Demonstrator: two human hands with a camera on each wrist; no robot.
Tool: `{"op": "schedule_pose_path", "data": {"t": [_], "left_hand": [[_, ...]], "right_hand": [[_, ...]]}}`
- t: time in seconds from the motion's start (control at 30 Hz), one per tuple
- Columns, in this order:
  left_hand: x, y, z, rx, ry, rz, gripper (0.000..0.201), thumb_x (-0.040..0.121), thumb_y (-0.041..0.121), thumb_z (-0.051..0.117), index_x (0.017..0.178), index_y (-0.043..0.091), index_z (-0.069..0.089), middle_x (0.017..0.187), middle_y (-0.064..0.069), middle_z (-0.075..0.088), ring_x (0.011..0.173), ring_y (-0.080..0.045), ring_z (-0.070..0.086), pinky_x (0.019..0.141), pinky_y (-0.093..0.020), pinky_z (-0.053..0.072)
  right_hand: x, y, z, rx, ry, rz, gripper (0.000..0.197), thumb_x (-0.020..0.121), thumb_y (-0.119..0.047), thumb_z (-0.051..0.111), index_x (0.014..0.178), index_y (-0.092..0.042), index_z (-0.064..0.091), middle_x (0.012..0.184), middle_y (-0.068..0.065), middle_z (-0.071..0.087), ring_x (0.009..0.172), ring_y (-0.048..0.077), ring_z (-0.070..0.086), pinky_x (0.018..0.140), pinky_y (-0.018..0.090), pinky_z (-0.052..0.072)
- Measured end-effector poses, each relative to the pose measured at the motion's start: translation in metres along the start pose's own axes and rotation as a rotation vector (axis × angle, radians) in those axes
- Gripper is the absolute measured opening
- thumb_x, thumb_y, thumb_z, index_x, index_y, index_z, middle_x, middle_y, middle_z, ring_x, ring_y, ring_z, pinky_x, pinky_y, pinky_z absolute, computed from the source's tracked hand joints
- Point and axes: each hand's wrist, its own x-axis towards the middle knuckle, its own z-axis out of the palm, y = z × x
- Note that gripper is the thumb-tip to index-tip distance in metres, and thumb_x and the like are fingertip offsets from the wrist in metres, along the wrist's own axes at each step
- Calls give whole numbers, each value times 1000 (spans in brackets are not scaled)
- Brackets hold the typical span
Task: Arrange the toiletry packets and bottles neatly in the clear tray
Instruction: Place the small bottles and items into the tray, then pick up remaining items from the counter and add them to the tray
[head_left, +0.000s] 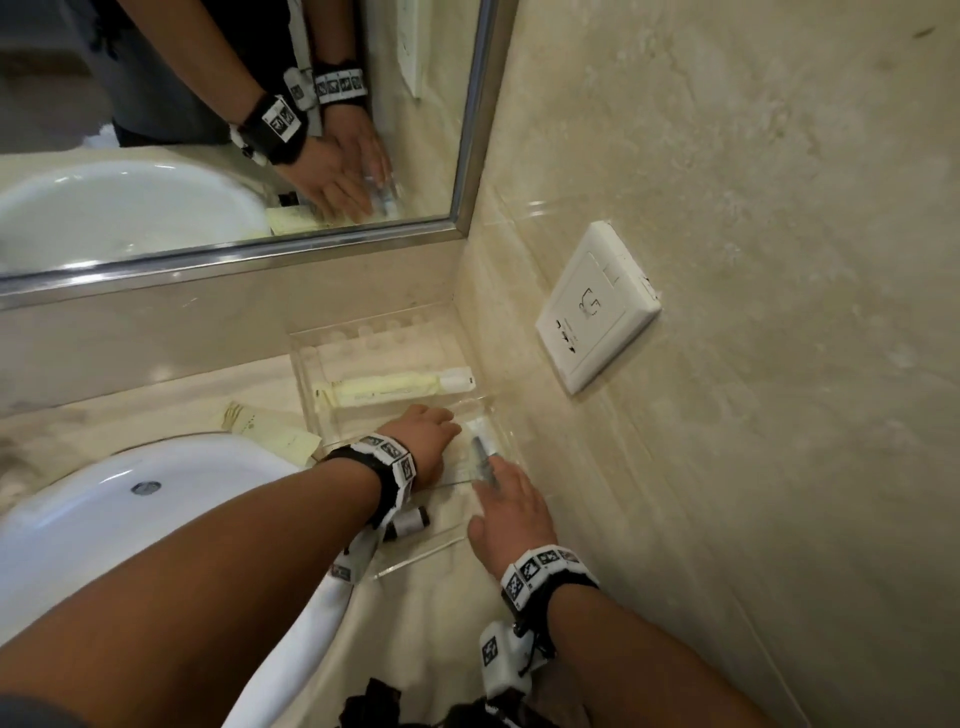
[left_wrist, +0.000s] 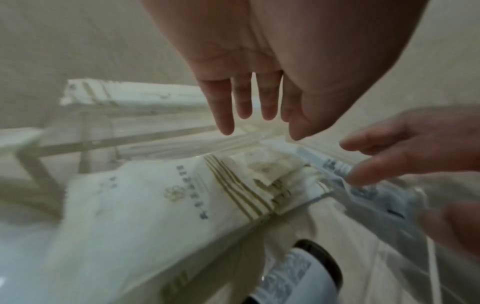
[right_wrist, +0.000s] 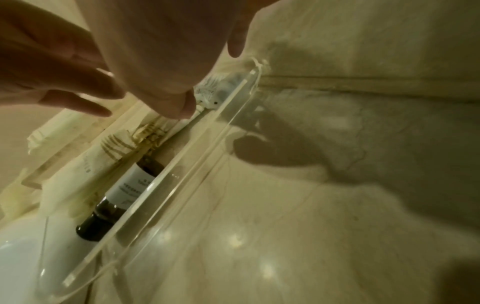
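The clear tray (head_left: 311, 364) sits on the worktop (head_left: 156, 395) in the corner under the mirror (head_left: 234, 130), beside the sink (head_left: 104, 519). A long cream packet (head_left: 400, 387) lies across its far part. The left hand (head_left: 423, 441) reaches into the tray, fingers (left_wrist: 223, 111) straight and holding nothing, over a white packet (left_wrist: 155, 197). The right hand (head_left: 511, 512), fingers loosely spread, touches a blue-printed clear sachet (head_left: 483, 452) by the wall. A dark bottle (head_left: 408, 522) lies on its side at the tray's near end. Another packet (head_left: 270, 428) lies outside.
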Motion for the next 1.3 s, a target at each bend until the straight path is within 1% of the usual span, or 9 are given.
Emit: {"op": "schedule_pose_path", "data": {"t": [0.1, 0.17, 0.27, 0.4, 0.63, 0.87, 1.03, 1.13, 1.3], "left_hand": [[-25, -14, -14, -73, 59, -92, 51, 94, 20, 50, 144, 23, 45, 151, -3, 41, 135, -28, 38, 110, -44, 38], [-45, -28, -17, -106, 89, -165, 49, 94, 21, 51, 142, 25, 47, 147, -3, 45, 132, -28, 42, 107, -42, 41], [-79, -54, -11, -152, 89, -290, 48, 92, 25, 52, 140, 27, 49, 145, -2, 46, 130, -26, 43, 106, -41, 42], [-125, -77, -5, -205, 97, -437, 46, 92, 25, 50, 138, 30, 50, 142, 1, 48, 128, -24, 45, 105, -40, 42], [-177, -89, 6, -231, 127, -546, 44, 96, 28, 46, 140, 32, 48, 145, 4, 46, 130, -21, 44, 106, -37, 41], [-214, -93, 20, -281, 137, -579, 47, 98, 28, 45, 144, 32, 42, 149, 3, 41, 132, -22, 41, 107, -39, 40], [-243, -108, 31, -283, 156, -637, 48, 98, 28, 45, 145, 32, 41, 150, 3, 40, 134, -22, 40, 107, -37, 40], [-255, -117, 31, -294, 184, -690, 50, 96, 26, 46, 146, 33, 40, 150, 3, 40, 133, -23, 40, 106, -40, 41], [-256, -124, 19, -281, 226, -690, 53, 97, 26, 45, 148, 32, 35, 151, 4, 39, 134, -23, 39, 106, -38, 41]], "right_hand": [[3, 0, -8, -49, 54, -13, 58, 85, -28, 53, 143, -24, 50, 158, 4, 31, 144, 26, 28, 119, 42, 27], [5, -4, -13, -47, 80, -30, 46, 82, -29, 55, 127, -25, 64, 148, 0, 43, 136, 23, 38, 114, 41, 35], [2, -17, -17, -30, 15, -104, 33, 84, -29, 52, 113, -30, 69, 133, -5, 53, 126, 19, 46, 107, 39, 41], [-4, -37, -11, -81, -70, -211, 33, 87, -35, 47, 109, -30, 71, 124, -7, 59, 120, 18, 48, 105, 38, 41], [-3, -70, -11, -140, -88, -326, 36, 87, -35, 44, 107, -29, 73, 115, -4, 60, 108, 17, 50, 100, 40, 44], [17, -109, -16, -157, -66, -362, 42, 85, -35, 50, 124, -31, 65, 136, -7, 51, 125, 17, 45, 105, 35, 39], [53, -134, -36, -249, 3, -328, 61, 89, -32, 54, 149, -30, 42, 162, 2, 26, 148, 25, 24, 117, 44, 32], [81, -136, -53, -297, 29, -246, 72, 87, -28, 58, 154, -29, 30, 165, 4, 17, 150, 26, 20, 116, 45, 34], [109, -140, -65, -376, 3, -228, 77, 86, -24, 56, 155, -29, 24, 165, 6, 13, 151, 27, 16, 115, 45, 33]]}}
